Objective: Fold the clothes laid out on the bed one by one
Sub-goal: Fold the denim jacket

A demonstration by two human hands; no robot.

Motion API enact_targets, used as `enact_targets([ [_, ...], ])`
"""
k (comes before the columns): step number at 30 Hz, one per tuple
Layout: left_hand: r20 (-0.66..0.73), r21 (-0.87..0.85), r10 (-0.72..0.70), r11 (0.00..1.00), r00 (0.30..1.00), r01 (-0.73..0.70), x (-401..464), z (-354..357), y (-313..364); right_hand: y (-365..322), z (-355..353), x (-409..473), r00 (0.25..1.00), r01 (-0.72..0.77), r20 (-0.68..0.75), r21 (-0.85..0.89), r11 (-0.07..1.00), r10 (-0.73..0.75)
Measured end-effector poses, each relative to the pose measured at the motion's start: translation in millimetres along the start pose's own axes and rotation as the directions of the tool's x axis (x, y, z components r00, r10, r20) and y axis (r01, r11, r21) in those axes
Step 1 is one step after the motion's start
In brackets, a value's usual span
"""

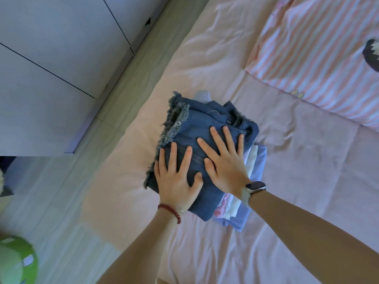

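A folded blue denim garment (201,119) with frayed edges lies on top of a stack of folded clothes (253,171) in white, pink and light blue, on the pink bed sheet (287,201). My left hand (176,177) presses flat on the near left part of the denim, fingers spread. Beside it, my right hand (223,158) presses flat on the middle of the denim, fingers straight. A red bead bracelet circles the left wrist and a watch is on the right wrist.
A pink-and-white striped quilt (320,48) lies at the back right of the bed. White cabinets (51,58) stand to the left across a strip of pale floor (51,191). A green object (16,261) sits at the bottom left corner.
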State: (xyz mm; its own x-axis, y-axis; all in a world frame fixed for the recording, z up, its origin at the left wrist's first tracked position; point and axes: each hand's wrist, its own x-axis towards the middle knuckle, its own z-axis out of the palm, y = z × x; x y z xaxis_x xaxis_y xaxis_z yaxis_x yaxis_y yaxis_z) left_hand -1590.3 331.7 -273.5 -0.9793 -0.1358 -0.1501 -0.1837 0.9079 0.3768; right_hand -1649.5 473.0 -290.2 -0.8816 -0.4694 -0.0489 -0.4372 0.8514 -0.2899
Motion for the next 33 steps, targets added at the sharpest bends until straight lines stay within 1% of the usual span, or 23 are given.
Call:
enact_targets([
  [3,0.034,-0.001,-0.014,1.000,0.999,0.014,0.3,-7.1,1.0,-4.5,-5.9,0.6,0.999,-0.012,0.033,-0.002,1.000,0.013],
  [6,0.036,-0.102,-0.041,0.994,0.998,0.045,5.8,-20.8,-0.5,-8.6,-22.5,7.1,0.998,-0.040,0.046,0.051,0.998,0.037],
  [8,-0.001,-0.202,-0.151,0.968,0.989,0.148,15.4,-30.9,-4.6,-10.5,-34.3,3.8,0.995,-0.095,-0.029,0.143,0.985,0.100],
  [10,-0.019,-0.208,-0.252,0.947,0.967,0.243,28.4,-38.7,-9.1,-15.1,-41.5,-8.3,0.951,-0.222,-0.149,0.285,0.932,0.271],
  [11,0.012,-0.197,-0.265,0.945,0.964,0.262,34.3,-39.5,-12.3,-18.0,-43.2,-16.5,0.896,-0.318,-0.179,0.381,0.868,0.407],
  [12,0.081,-0.233,-0.254,0.935,0.964,0.266,39.4,-38.5,-15.7,-22.2,-44.2,-24.8,0.822,-0.420,-0.143,0.502,0.756,0.552],
  [13,0.181,-0.336,-0.226,0.901,0.957,0.276,44.4,-37.8,-18.2,-27.3,-44.3,-31.5,0.743,-0.497,-0.047,0.630,0.597,0.668],
  [14,0.279,-0.466,-0.188,0.831,0.942,0.304,49.4,-37.9,-20.8,-31.8,-42.9,-35.2,0.683,-0.531,0.071,0.732,0.427,0.727],
  [15,0.347,-0.572,-0.152,0.748,0.925,0.337,52.9,-39.5,-22.8,-35.3,-42.2,-36.7,0.650,-0.540,0.168,0.789,0.294,0.741],
  [16,0.382,-0.634,-0.122,0.686,0.916,0.356,55.0,-41.5,-23.9,-37.1,-42.0,-35.6,0.632,-0.542,0.221,0.811,0.220,0.742],
  [17,0.398,-0.669,-0.101,0.647,0.912,0.364,56.0,-43.5,-22.6,-37.6,-42.5,-34.0,0.624,-0.544,0.240,0.817,0.193,0.744],
  [19,0.420,-0.679,-0.072,0.637,0.905,0.366,53.2,-44.8,-16.2,-34.4,-44.9,-33.4,0.618,-0.524,0.223,0.832,0.183,0.754],
  [20,0.409,-0.658,-0.058,0.673,0.910,0.339,49.1,-45.0,-10.4,-31.4,-47.7,-36.5,0.616,-0.500,0.210,0.849,0.171,0.760],
  [21,0.366,-0.629,-0.037,0.727,0.930,0.276,43.7,-45.3,-2.3,-27.6,-51.2,-42.8,0.612,-0.472,0.194,0.867,0.157,0.767],
  [22,0.286,-0.605,0.003,0.776,0.958,0.178,37.5,-45.0,6.2,-23.4,-54.5,-51.0,0.608,-0.448,0.173,0.880,0.156,0.775],
  [23,0.184,-0.586,0.048,0.807,0.982,0.070,31.4,-41.8,12.7,-18.6,-57.2,-60.6,0.605,-0.439,0.149,0.882,0.172,0.783],
  [24,0.122,-0.575,0.075,0.818,0.990,0.009,26.1,-35.9,17.4,-14.9,-58.8,-69.2,0.597,-0.444,0.132,0.876,0.188,0.791],
  [25,0.131,-0.575,0.071,0.818,0.989,0.017,23.4,-29.8,21.3,-11.7,-59.1,-74.8,0.590,-0.454,0.133,0.870,0.191,0.797],
  [27,0.234,-0.568,0.018,0.814,0.972,0.121,23.4,-16.0,19.9,-8.4,-53.7,-76.3,0.601,-0.483,0.169,0.855,0.187,0.781],
  [29,0.313,-0.580,-0.029,0.786,0.949,0.216,29.0,-6.1,12.2,-7.1,-46.4,-69.0,0.618,-0.525,0.199,0.824,0.211,0.761],
  [31,0.346,-0.574,-0.058,0.776,0.936,0.260,37.0,-4.3,8.9,-6.2,-48.0,-57.1,0.603,-0.585,0.236,0.780,0.221,0.762],
  [32,0.338,-0.530,-0.069,0.810,0.938,0.251,39.3,-5.4,9.9,-4.8,-49.8,-53.7,0.590,-0.631,0.238,0.732,0.257,0.771],
  [33,0.295,-0.431,-0.086,0.877,0.952,0.212,37.2,-7.8,12.5,-5.0,-53.0,-54.2,0.578,-0.699,0.222,0.630,0.337,0.785],
])
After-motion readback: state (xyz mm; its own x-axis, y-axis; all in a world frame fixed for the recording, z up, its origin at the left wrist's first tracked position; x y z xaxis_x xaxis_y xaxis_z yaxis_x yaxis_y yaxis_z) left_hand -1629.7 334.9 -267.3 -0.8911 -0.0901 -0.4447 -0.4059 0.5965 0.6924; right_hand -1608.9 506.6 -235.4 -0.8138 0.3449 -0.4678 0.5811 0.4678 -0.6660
